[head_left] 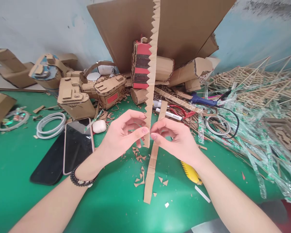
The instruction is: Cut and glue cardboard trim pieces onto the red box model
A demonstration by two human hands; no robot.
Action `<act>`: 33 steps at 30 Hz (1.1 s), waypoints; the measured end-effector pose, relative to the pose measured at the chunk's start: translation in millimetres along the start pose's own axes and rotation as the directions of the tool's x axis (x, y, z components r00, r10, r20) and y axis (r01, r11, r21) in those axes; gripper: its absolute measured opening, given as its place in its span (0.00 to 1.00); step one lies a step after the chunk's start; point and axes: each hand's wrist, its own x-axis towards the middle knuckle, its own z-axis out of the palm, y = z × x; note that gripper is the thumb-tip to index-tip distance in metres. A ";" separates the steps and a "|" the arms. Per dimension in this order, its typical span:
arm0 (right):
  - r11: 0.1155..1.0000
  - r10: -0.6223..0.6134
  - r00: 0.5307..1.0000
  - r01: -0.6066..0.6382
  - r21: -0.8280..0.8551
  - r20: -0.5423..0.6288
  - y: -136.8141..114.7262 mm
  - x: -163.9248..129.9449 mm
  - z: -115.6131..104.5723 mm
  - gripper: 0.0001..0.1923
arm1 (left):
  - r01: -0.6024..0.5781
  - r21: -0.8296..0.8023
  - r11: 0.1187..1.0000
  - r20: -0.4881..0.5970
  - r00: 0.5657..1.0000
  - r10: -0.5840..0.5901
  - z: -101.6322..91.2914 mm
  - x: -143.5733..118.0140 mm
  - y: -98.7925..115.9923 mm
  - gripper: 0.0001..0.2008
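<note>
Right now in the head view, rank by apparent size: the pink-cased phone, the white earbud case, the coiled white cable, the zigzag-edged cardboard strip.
1. zigzag-edged cardboard strip, longest, held up near the camera
2. pink-cased phone
3. coiled white cable
4. white earbud case

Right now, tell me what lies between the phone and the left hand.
In the head view, bare green mat lies between the phone and the left hand; the white earbud case sits just above that gap.
</note>
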 end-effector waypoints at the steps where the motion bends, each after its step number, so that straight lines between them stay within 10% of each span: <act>1: 1.000 -0.002 1.000 0.002 -0.003 -0.002 0.2 0.2 0.1 0.02 | -0.003 -0.002 1.000 0.000 1.000 0.003 0.0 0.0 -0.1 0.17; 23: 0.856 -0.256 0.961 0.176 -0.487 -0.104 3.1 -0.5 12.7 0.05 | 0.086 0.043 0.995 0.002 0.996 -0.086 3.4 -1.1 -5.2 0.17; 33: 0.897 -0.280 0.944 0.192 -0.397 -0.176 5.2 -0.7 -1.0 0.08 | 0.071 -0.077 0.994 0.045 0.997 -0.068 4.2 0.2 0.3 0.17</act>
